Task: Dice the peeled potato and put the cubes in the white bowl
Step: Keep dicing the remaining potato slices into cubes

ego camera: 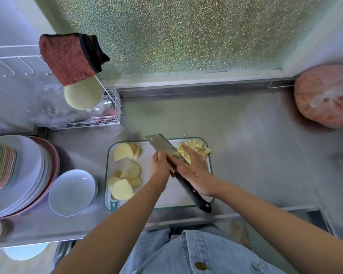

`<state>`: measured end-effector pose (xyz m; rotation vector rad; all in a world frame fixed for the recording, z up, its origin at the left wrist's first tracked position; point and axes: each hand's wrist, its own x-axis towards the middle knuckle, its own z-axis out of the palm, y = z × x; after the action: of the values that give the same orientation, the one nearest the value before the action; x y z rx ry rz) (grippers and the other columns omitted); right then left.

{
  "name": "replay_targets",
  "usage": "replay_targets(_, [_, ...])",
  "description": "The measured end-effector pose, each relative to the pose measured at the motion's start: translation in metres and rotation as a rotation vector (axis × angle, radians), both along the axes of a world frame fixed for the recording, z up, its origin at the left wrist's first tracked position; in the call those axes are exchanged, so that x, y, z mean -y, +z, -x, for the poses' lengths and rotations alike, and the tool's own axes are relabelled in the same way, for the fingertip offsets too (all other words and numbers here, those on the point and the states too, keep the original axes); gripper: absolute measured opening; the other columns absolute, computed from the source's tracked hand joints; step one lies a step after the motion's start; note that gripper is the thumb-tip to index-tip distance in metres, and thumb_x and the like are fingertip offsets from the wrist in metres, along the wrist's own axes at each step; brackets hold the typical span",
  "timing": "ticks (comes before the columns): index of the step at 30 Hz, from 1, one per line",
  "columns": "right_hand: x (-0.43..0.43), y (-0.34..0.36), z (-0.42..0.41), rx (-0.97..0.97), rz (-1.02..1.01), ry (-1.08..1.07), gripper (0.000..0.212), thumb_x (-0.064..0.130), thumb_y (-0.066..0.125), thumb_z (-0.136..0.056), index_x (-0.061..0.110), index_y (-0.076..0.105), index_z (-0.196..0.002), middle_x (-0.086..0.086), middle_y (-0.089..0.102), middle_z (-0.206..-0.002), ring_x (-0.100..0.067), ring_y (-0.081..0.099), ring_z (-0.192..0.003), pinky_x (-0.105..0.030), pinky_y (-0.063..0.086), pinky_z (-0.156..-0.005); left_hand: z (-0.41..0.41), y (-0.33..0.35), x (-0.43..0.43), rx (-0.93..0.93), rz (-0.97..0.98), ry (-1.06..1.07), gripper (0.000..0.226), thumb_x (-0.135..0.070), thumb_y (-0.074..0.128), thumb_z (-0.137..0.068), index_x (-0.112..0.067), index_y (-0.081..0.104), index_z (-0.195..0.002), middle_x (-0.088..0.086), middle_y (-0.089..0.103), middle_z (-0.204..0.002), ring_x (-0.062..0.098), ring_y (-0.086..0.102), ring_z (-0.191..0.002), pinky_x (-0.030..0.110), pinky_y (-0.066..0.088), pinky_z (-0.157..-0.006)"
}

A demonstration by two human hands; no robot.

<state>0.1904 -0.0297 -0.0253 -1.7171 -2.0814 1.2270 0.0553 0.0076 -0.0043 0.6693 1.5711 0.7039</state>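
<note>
My left hand [159, 167] grips the knife [161, 145] near its heel. My right hand [195, 172] lies flat against the potato cubes [197, 145] at the far-right corner of the cutting board [166, 194]. The white bowl [71, 192] sits beside its left edge.

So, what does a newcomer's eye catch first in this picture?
First the cleaver, lying slantwise over the white cutting board at the centre, with the left hand gripping it near the blade and the right hand flat on the pile of potato cubes at the board's far right corner. Next, the thick potato slices on the board's left side, and the white bowl beside them.
</note>
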Motion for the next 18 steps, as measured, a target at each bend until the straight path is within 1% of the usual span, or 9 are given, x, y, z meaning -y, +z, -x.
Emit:
replay_targets(4, [-0.010, -0.005, -0.006, 0.061, 0.079, -0.157, 0.051, 0.063, 0.012, -0.090, 0.059, 0.014, -0.141, 0.015, -0.015, -0.157, -0.017, -0.016, -0.145, -0.044, -0.008, -0.117, 0.002, 0.003, 0.000, -0.037, 0.030, 0.004, 0.021, -0.011, 0.027, -0.096, -0.009, 0.043, -0.082, 0.007, 0.039, -0.066, 0.017, 0.038, -0.054, 0.017, 0.032, -0.034])
replay_targets(6, [-0.011, -0.005, -0.007, 0.084, 0.055, -0.167, 0.054, 0.064, 0.011, -0.088, 0.058, 0.012, -0.142, 0.016, -0.018, -0.156, -0.015, -0.019, -0.144, -0.044, -0.010, -0.117, 0.005, 0.003, -0.002, -0.054, 0.040, -0.009, 0.022, -0.012, 0.027, -0.096, -0.010, 0.040, -0.078, 0.006, 0.036, -0.067, 0.017, 0.036, -0.055, 0.019, 0.033, -0.036])
replay_targets(8, [-0.009, -0.001, -0.007, 0.024, 0.010, -0.092, 0.049, 0.060, 0.012, -0.092, 0.061, 0.012, -0.141, 0.019, -0.021, -0.155, -0.007, -0.025, -0.141, -0.034, -0.017, -0.113, 0.007, 0.002, -0.004, -0.063, 0.054, -0.016, 0.023, -0.015, 0.026, -0.096, -0.010, 0.044, -0.083, 0.008, 0.041, -0.071, 0.018, 0.039, -0.058, 0.025, 0.036, -0.044])
replay_targets(10, [-0.004, 0.002, -0.007, -0.027, 0.001, 0.000, 0.045, 0.058, 0.011, -0.095, 0.063, 0.010, -0.139, 0.022, -0.022, -0.154, 0.004, -0.030, -0.134, -0.025, -0.021, -0.106, 0.008, 0.002, -0.007, -0.059, 0.058, 0.007, 0.024, -0.015, 0.027, -0.096, -0.009, 0.047, -0.085, 0.009, 0.045, -0.072, 0.019, 0.042, -0.058, 0.027, 0.036, -0.046])
replay_targets(11, [-0.002, 0.000, -0.007, -0.023, 0.017, 0.006, 0.048, 0.064, 0.008, -0.092, 0.062, 0.010, -0.140, 0.022, -0.021, -0.154, 0.005, -0.029, -0.133, -0.027, -0.019, -0.108, 0.009, 0.002, -0.008, -0.047, 0.052, 0.025, 0.023, -0.014, 0.027, -0.095, -0.009, 0.045, -0.082, 0.008, 0.043, -0.069, 0.018, 0.041, -0.056, 0.027, 0.035, -0.045])
replay_targets(13, [-0.002, -0.009, -0.012, 0.027, 0.051, -0.097, 0.070, 0.079, 0.000, -0.078, 0.057, 0.012, -0.143, 0.018, -0.018, -0.156, -0.004, -0.024, -0.140, -0.037, -0.012, -0.114, 0.010, 0.003, -0.010, -0.035, 0.044, 0.042, 0.022, -0.013, 0.027, -0.095, -0.010, 0.040, -0.078, 0.007, 0.038, -0.066, 0.018, 0.038, -0.053, 0.026, 0.033, -0.043])
replay_targets(15, [-0.004, -0.009, -0.018, 0.032, 0.088, -0.196, 0.080, 0.083, -0.002, -0.071, 0.053, 0.013, -0.144, 0.016, -0.016, -0.157, -0.012, -0.019, -0.144, -0.042, -0.010, -0.114, 0.011, 0.004, -0.011, -0.048, 0.046, 0.041, 0.022, -0.014, 0.028, -0.095, -0.011, 0.039, -0.076, 0.006, 0.035, -0.067, 0.017, 0.036, -0.055, 0.026, 0.032, -0.044])
replay_targets(16, [-0.005, -0.006, -0.019, 0.007, 0.072, -0.188, 0.075, 0.081, -0.002, -0.075, 0.055, 0.014, -0.143, 0.017, -0.015, -0.157, -0.012, -0.019, -0.144, -0.041, -0.011, -0.114, 0.012, 0.005, -0.012, -0.056, 0.044, 0.043, 0.022, -0.014, 0.028, -0.095, -0.011, 0.039, -0.076, 0.005, 0.035, -0.067, 0.017, 0.035, -0.055, 0.026, 0.032, -0.045])
replay_targets(18, [-0.004, 0.004, -0.017, -0.054, 0.027, -0.085, 0.054, 0.065, 0.004, -0.089, 0.059, 0.017, -0.141, 0.022, -0.014, -0.155, -0.004, -0.021, -0.141, -0.033, -0.017, -0.113, 0.012, 0.006, -0.013, -0.071, 0.035, 0.054, 0.023, -0.013, 0.028, -0.095, -0.011, 0.037, -0.074, 0.005, 0.033, -0.066, 0.016, 0.033, -0.054, 0.027, 0.031, -0.045])
